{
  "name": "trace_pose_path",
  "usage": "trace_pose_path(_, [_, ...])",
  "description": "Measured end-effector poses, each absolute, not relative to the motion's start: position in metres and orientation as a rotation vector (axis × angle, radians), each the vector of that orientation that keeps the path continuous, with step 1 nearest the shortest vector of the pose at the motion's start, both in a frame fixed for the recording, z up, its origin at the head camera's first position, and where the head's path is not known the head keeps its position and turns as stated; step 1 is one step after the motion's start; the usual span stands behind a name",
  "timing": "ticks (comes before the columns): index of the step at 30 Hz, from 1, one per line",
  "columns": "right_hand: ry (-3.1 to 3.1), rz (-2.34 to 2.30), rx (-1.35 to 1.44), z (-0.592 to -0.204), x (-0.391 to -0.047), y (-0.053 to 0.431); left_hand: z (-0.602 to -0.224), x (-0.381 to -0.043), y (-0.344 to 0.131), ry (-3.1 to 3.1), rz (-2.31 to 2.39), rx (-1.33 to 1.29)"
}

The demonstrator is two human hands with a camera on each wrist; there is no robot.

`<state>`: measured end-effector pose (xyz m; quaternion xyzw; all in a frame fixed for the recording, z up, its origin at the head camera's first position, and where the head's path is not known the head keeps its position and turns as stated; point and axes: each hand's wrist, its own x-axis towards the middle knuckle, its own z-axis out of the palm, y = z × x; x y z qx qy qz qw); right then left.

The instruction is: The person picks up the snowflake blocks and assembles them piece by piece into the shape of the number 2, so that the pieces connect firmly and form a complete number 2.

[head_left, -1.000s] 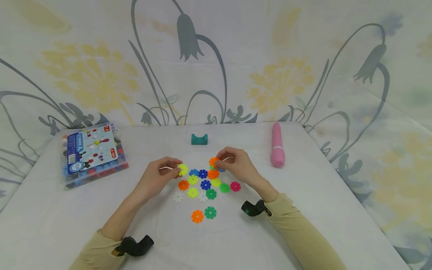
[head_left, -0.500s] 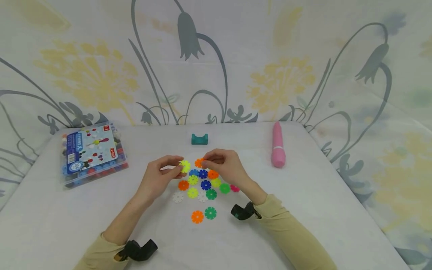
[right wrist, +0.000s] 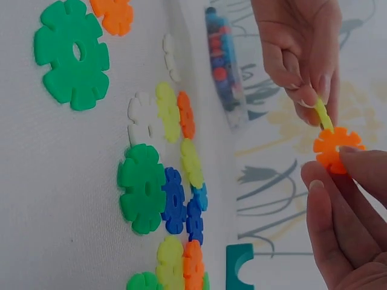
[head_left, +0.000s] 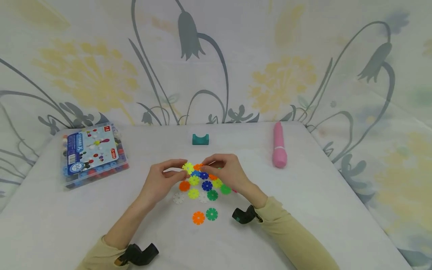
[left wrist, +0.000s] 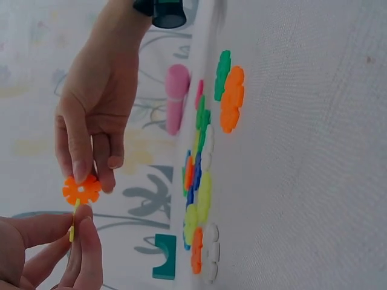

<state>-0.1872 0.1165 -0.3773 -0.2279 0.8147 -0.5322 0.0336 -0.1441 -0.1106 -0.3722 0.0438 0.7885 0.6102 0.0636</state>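
The yellow disc [right wrist: 321,112] and orange disc [right wrist: 332,145] meet edge to edge above the table [head_left: 189,247], set crosswise; whether their slots have locked, I cannot tell. The left hand [head_left: 165,176] pinches the yellow one, the right hand [head_left: 227,170] the orange. The work looks barely begun: this pair seems to be the only join in hand. Loose discs [head_left: 207,185] lie flat below, unjoined as far as shows, with a green disc [head_left: 212,214] among two nearer. Beyond are a teal block [head_left: 200,140], a box [head_left: 94,153] far left and a pink tube [head_left: 279,146] far right.
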Motion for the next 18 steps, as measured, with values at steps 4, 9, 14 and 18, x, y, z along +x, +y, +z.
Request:
trace_pose_path(4, [2.504,-1.633,-0.696,-0.3798,-0.1840,0.1191,-0.3771,-0.1428,-0.1080,2.353,1.865,0.170])
trace_pose_path(9, [2.496,-1.676,-0.682,-0.3825,-0.1841,0.1203,-0.3791,-0.1433,-0.1055,2.350,1.886,0.195])
trace_pose_path(14, [2.447,-1.733,-0.685,-0.3830,-0.1856,0.1175,-0.3777,-0.1443,-0.1070,2.367,1.903,0.169])
trace_pose_path(18, [2.381,-1.804,-0.703,-0.3823,-0.1864,0.1146,-0.3759,-0.1452,-0.1091,2.374,1.919,0.156])
